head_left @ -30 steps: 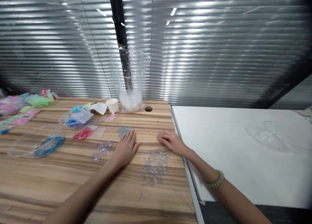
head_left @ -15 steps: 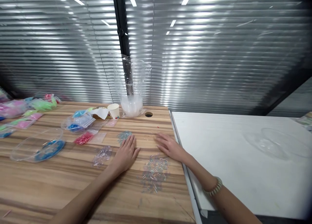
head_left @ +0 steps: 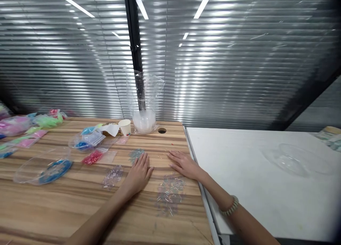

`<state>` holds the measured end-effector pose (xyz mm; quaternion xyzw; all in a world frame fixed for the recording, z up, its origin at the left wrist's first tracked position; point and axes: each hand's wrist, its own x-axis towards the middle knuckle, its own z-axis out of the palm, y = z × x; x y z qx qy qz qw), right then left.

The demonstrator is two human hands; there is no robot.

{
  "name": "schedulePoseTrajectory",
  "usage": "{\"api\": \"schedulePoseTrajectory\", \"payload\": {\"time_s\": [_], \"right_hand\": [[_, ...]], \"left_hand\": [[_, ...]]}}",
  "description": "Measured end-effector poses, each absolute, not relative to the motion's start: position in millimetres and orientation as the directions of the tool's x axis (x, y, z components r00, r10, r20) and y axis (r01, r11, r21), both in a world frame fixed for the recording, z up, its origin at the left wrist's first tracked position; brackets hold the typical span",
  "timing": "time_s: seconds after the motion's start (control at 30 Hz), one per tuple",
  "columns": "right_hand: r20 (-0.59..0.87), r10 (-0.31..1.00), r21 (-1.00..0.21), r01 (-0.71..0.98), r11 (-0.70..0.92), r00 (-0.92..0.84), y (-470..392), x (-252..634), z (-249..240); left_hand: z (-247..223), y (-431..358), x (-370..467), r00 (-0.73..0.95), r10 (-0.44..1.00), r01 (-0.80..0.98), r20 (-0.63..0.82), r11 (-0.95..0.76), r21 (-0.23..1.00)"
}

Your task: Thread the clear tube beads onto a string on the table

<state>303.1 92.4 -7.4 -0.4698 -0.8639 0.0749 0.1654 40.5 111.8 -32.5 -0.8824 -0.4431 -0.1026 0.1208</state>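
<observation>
- In the head view, we see the left hand [head_left: 138,174] lying flat, palm down, on the wooden bench [head_left: 66,198], fingers stretched out and holding nothing.
- Its fingertips [head_left: 143,157] touch the near edge of a small heap of bluish beads [head_left: 135,154] lying just beyond them.
- The right hand [head_left: 184,164] also rests flat near the bench's right edge, fingers spread open and empty.
- Just in front of the right hand, toward the near edge, we find a loose scatter of clear tube beads [head_left: 169,193]; the heel of the hand is at the scatter's far rim.
- A second, smaller patch of clear beads [head_left: 113,175] lies left of the left hand, close to but apart from it.
- A beaded bracelet [head_left: 229,206] sits on the right wrist, over the seam with the white table [head_left: 255,191].
- Farther left on the bench we note a packet of red beads [head_left: 92,156], a clear bowl [head_left: 42,165] with blue beads in it, and coloured bags near the far left corner.
- Along the far edge stand a paper cup [head_left: 125,127] and a stack of plastic bowls in a clear wrapper [head_left: 144,120], beside a round cable hole [head_left: 162,130].
- A clear dish [head_left: 295,159] rests on the white table, well apart from both hands.
</observation>
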Motion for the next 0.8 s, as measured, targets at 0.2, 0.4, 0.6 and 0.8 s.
{"api": "schedulePoseTrajectory", "payload": {"time_s": [0.2,0.4,0.6,0.8], "right_hand": [[0.21,0.843,-0.301,0.788,0.538,-0.495,95.7,299.1,-12.1],[0.183,0.839,-0.244,0.803,0.544,-0.512,106.6,284.5,-16.9],[0.127,0.866,-0.229,0.836,0.499,-0.483,109.7,278.2,-16.2],[0.112,0.867,-0.25,0.831,0.497,-0.486,108.7,280.2,-14.0]], "left_hand": [[-34.3,111.9,40.1,0.586,0.749,0.805,0.309,-0.582,-0.116],[-35.7,111.6,40.8,0.577,0.755,0.81,0.311,-0.578,-0.1],[-35.1,111.8,40.9,0.588,0.743,0.8,0.32,-0.592,-0.097],[-37.6,112.7,40.7,0.582,0.743,0.802,0.331,-0.591,-0.084]]}}
